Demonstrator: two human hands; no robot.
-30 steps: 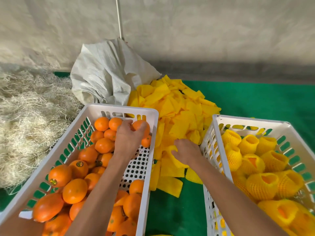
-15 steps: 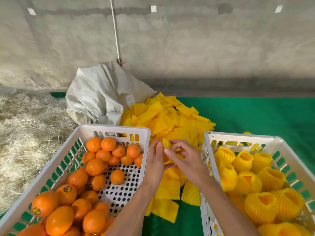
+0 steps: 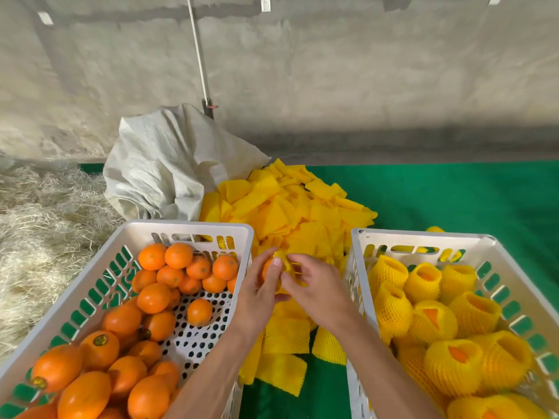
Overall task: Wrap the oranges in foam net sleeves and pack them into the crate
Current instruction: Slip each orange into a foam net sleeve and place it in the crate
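Head view shows us our left hand (image 3: pixel 257 293) gripping an orange (image 3: pixel 267 269) between the two crates, our right hand (image 3: pixel 317 288) pinching a sleeve (image 3: pixel 282 257) against its far side, with the packing crate (image 3: pixel 423 238) nearer our right.

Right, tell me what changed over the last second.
The left hand left the crate of bare oranges with one orange and brought it to the middle. The right hand picked a foam sleeve off the pile and now works it over that orange. Both crates, the wrapped oranges and the sack stayed put.
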